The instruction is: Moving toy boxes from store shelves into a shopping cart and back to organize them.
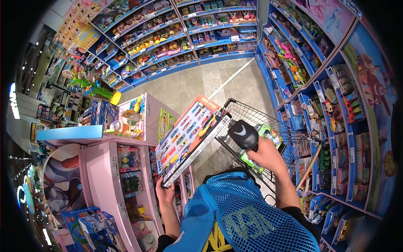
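My left hand [165, 191] grips the lower corner of a large flat toy car set box [189, 136], its front showing rows of small colourful cars. The box stands tilted, with its narrow white side turned toward me. My right hand [268, 156] is closed around the handle of a black handheld barcode scanner [244, 134]. The scanner's head points at the box's upper right end, close to a barcode [225, 120] on the narrow side. Behind my right hand is a black wire shopping cart [245, 110] with green toy packages [268, 132] in it.
Pink shelving [98, 168] with toys stands close on my left. Blue toy shelves [289, 59] line the right side, and more shelves [159, 46] curve across the far end. Grey tiled floor [184, 84] lies between them. A blue mesh vest [247, 206] covers my body.
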`<state>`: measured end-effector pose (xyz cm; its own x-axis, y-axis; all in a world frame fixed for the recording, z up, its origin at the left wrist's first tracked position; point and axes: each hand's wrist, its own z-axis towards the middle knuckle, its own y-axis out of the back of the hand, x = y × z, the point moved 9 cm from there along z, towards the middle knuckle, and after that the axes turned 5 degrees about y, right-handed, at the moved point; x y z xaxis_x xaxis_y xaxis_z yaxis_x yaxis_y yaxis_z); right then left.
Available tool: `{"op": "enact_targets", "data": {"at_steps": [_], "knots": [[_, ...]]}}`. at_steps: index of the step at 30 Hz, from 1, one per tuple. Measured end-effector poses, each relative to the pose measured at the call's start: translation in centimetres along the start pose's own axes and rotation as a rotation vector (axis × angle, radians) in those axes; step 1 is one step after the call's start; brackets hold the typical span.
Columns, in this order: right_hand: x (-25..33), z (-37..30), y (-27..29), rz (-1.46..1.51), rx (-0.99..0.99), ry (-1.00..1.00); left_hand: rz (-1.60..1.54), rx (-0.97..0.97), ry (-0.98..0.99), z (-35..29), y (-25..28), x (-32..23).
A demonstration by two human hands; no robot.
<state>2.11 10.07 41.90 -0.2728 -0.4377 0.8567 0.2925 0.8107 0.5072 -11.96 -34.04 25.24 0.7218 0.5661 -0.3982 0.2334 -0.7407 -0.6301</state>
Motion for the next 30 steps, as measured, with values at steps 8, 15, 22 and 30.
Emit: {"op": "enact_targets", "data": {"at_steps": [8,15,22,30], "knots": [[2.2,0.4,-1.7,-0.038,0.025,0.039,0.006,-0.014,-0.065,-1.2,1.2,-0.9],[-0.4,1.7,-1.3,0.299,-0.181,-0.103,0.233,0.106,-0.255,-3.7,-0.1,-2.1],[-4.5,4.8,-0.9,0.388,-0.391,0.05,0.292,0.239,-0.419,-6.8,-3.6,-4.5],[-4.0,5.4,-3.4,0.948,-0.182,0.071,0.122,0.295,-0.601,-9.6,-3.0,-5.0]]}}
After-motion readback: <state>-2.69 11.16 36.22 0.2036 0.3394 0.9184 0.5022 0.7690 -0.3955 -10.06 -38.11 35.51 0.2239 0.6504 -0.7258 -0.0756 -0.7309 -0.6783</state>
